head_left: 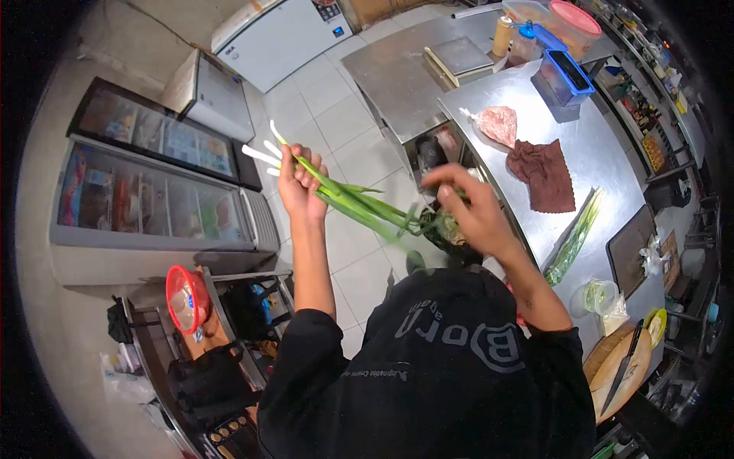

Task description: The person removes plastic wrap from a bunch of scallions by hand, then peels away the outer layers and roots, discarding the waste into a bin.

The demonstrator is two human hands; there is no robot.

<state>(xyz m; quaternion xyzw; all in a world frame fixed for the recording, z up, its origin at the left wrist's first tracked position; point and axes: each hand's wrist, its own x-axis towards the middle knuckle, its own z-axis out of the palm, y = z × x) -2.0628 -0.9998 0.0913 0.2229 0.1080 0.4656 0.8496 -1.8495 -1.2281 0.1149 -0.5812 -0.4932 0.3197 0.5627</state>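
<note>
My left hand [304, 180] is closed around a bunch of scallions [359, 205], held up in front of me. Their white root ends stick out past the fist to the left, and the green leaves slant down to the right. Close to the leaf tips is my right hand [478, 214], slightly blurred, with thumb and fingers apart and nothing visible in them. Below that hand, dark and pale leafy matter [447, 229] shows partly, above what looks like a dark container mostly hidden by my hand and body.
On the steel table [612, 164] to the right lie a brown cloth [541, 176], a tied bag of pinkish food [497, 125] and wrapped greens [575, 241]. A knife [623, 367] rests on a round wooden board [634, 382]. Glass-door fridges [153, 195] stand left; a red basket [187, 300] sits lower left.
</note>
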